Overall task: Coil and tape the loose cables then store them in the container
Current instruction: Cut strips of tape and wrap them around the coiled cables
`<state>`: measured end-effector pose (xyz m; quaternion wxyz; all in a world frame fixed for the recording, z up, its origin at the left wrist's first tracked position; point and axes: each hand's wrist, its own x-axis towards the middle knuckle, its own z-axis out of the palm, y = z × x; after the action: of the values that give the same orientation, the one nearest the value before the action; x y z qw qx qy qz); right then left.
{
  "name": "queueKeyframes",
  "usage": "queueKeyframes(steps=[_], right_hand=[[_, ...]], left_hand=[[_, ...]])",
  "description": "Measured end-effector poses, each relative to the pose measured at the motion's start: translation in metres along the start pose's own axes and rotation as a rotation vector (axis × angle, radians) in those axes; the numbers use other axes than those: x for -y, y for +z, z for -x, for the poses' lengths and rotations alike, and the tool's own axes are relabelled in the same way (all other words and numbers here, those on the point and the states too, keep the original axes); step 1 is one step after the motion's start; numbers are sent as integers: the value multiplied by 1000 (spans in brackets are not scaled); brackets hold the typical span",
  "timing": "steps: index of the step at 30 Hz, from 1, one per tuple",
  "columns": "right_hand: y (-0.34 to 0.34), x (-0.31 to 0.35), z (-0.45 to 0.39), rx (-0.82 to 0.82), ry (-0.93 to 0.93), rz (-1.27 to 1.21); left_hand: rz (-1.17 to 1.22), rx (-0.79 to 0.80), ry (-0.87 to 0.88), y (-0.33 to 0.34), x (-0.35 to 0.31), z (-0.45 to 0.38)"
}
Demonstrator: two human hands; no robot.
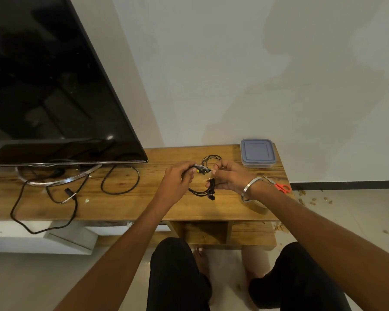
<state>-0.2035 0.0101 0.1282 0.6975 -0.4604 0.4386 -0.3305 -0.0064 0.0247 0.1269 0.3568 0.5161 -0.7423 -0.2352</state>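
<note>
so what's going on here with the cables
A person sits at a low wooden table and holds a coiled bundle of thin black cables between both hands. The left hand grips one side, and the right hand pinches the other, seemingly with a small strip of tape. The container sits closed at the back right, and scissors lie near the right edge. Another black cable lies loose by the TV.
</note>
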Motion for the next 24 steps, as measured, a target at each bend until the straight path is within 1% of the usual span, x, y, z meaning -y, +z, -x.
queueKeyframes(steps=[13, 24], right_hand=[[2, -5, -3, -38, -79, 36], [6, -10, -4, -110, -105, 43]], left_hand=[[53, -17, 7, 0, 0, -1], [51, -25, 38, 0, -1, 0]])
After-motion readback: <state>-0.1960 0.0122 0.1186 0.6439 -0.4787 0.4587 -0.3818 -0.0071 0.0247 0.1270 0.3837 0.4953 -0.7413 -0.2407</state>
